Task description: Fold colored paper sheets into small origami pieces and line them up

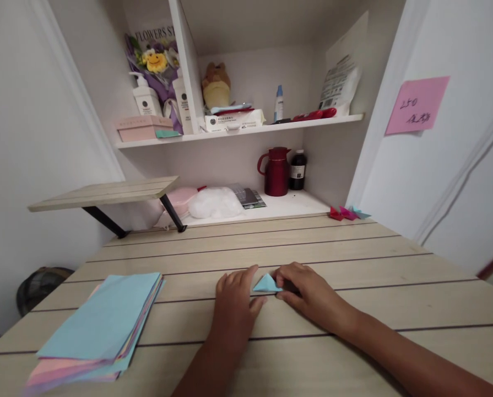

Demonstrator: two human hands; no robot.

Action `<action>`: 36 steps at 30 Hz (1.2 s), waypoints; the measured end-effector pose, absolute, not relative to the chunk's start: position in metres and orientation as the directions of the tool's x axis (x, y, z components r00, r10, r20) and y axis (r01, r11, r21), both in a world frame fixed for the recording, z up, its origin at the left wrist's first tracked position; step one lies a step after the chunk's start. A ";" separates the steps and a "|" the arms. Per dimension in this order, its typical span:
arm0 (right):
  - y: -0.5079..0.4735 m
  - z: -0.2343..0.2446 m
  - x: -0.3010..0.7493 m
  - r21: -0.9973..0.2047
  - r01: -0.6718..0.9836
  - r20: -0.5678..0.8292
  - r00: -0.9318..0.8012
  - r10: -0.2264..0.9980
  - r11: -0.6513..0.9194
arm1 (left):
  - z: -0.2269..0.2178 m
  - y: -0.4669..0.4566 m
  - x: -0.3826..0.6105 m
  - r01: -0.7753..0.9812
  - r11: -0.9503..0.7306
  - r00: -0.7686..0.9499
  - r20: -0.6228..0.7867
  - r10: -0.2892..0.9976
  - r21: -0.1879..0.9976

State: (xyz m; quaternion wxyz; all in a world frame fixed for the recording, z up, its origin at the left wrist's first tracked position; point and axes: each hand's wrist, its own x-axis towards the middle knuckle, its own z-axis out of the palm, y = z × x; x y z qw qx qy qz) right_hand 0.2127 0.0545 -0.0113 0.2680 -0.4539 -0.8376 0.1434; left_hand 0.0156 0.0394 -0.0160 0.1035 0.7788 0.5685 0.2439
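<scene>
A small light-blue folded paper (pixel 266 283), triangular in shape, is at the middle of the wood-plank table (pixel 296 353). My right hand (pixel 308 289) grips its right corner between thumb and curled fingers. Just left of the paper, my left hand (pixel 236 303) rests with thumb and index finger apart, a small gap from the paper's left tip. Nothing shows in that hand.
A stack of coloured paper (pixel 101 320) lies at the left. Three folded paper pieces (pixel 347 213) sit at the table's back right. A small raised shelf (pixel 106 192) stands back left. Behind, the cabinet holds a red jug (pixel 276 173) and a dark bottle (pixel 298 171).
</scene>
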 end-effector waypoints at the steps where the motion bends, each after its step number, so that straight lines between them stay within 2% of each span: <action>1: 0.055 -0.012 0.213 -0.486 0.675 0.318 -0.455 0.832 0.555 | -0.016 0.039 0.015 0.821 -0.349 0.245 0.273 0.930 0.452; 9: 0.055 -0.015 0.206 -0.583 0.681 0.286 -0.338 0.897 0.443 | -0.019 0.041 0.020 0.708 -0.374 0.200 0.337 0.920 0.599; 18: 0.056 -0.014 0.204 -0.634 0.563 0.354 -0.399 0.846 0.530 | -0.019 0.041 0.023 0.614 -0.405 0.213 0.353 0.911 0.678; 24: 0.052 -0.010 0.201 -0.677 0.540 0.356 -0.354 0.865 0.500 | -0.013 0.042 0.024 0.493 -0.361 0.158 0.326 0.932 0.792; 26: 0.051 -0.009 0.199 -0.749 0.474 0.334 -0.332 0.882 0.462 | -0.012 0.042 0.025 0.420 -0.342 0.131 0.317 0.939 0.841; 30: 0.050 -0.011 0.197 -0.918 0.233 0.248 -0.291 0.924 0.320 | -0.011 0.043 0.025 0.319 -0.275 0.077 0.265 0.961 0.907; 33: 0.054 -0.016 0.197 -0.968 0.122 0.180 -0.265 0.947 0.218 | -0.011 0.043 0.026 0.252 -0.238 0.055 0.232 0.971 0.938; 36: 0.057 -0.019 0.198 -0.982 0.082 0.145 -0.249 0.958 0.170 | -0.012 0.044 0.027 0.172 -0.208 0.045 0.203 0.978 0.963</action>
